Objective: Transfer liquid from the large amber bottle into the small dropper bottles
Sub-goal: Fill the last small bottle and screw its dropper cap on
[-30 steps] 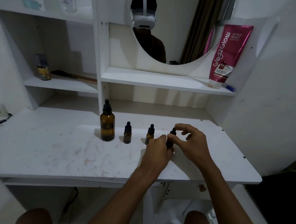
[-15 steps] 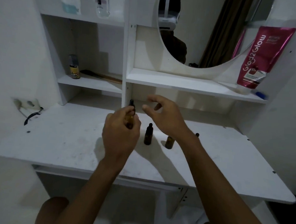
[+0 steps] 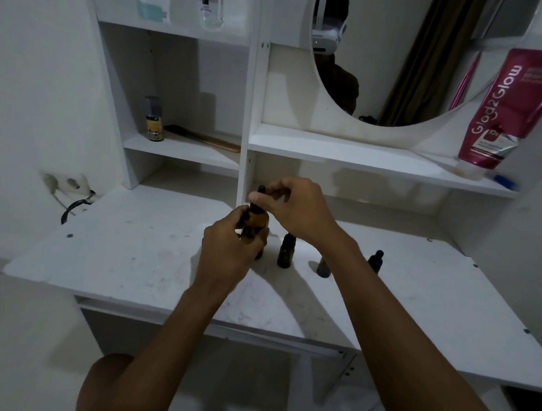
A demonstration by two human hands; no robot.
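My left hand (image 3: 229, 250) grips the body of the large amber bottle (image 3: 256, 225), which stands at the middle of the white desk (image 3: 128, 260). My right hand (image 3: 298, 206) pinches the bottle's black dropper cap (image 3: 260, 193) from above. To the right of the big bottle stand three small dropper bottles in a row: one (image 3: 285, 251) just beside it, a second (image 3: 323, 267) partly hidden behind my right forearm, and a third (image 3: 376, 260) further right.
White shelves rise behind the desk with a small spray can (image 3: 154, 120) and a wooden-handled comb (image 3: 210, 138). A pink tube (image 3: 500, 110) leans on the right shelf under a round mirror (image 3: 397, 54). A wall socket with a black cable (image 3: 72, 201) sits at the left.
Both hands left the rightmost small bottle and went to the large amber bottle. The left hand took hold of its body; the right hand came down onto the cap. The camera turned left.
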